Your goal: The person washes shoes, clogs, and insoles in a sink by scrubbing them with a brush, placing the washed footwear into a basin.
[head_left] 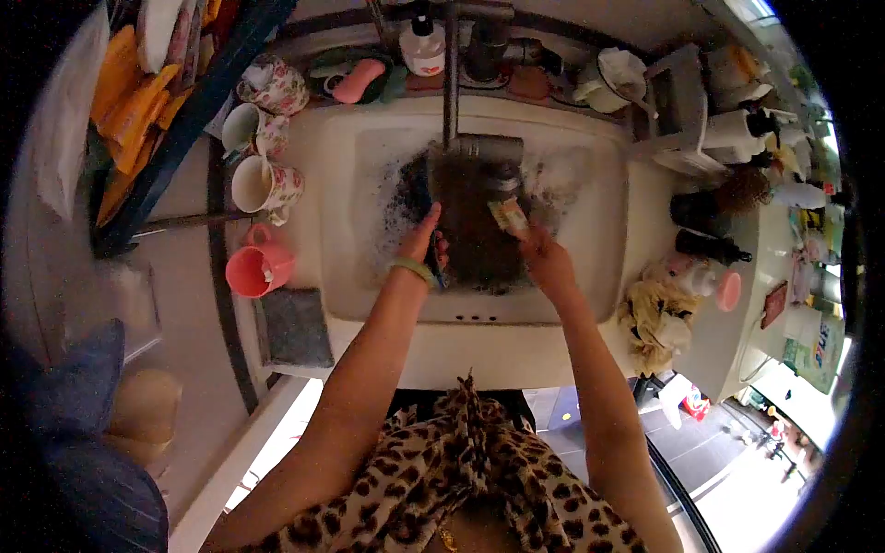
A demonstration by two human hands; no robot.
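Pinching a brush [510, 218], the right hand [551, 265] could slip on suds [391, 195]; whether the left hand [420, 243] grips, I cannot tell

The left arm [343, 415] runs bare from 7 o'clock towards 1, and the left hand [418, 243] stands edge-on, its thumb [431, 218] stretched towards 1 o'clock and its fingers [442, 247] mostly hidden. The bare right arm [601, 396] rises from 5 o'clock towards 11; the right hand [551, 267], curled in a grip, lies at 3 o'clock from the left, well apart.
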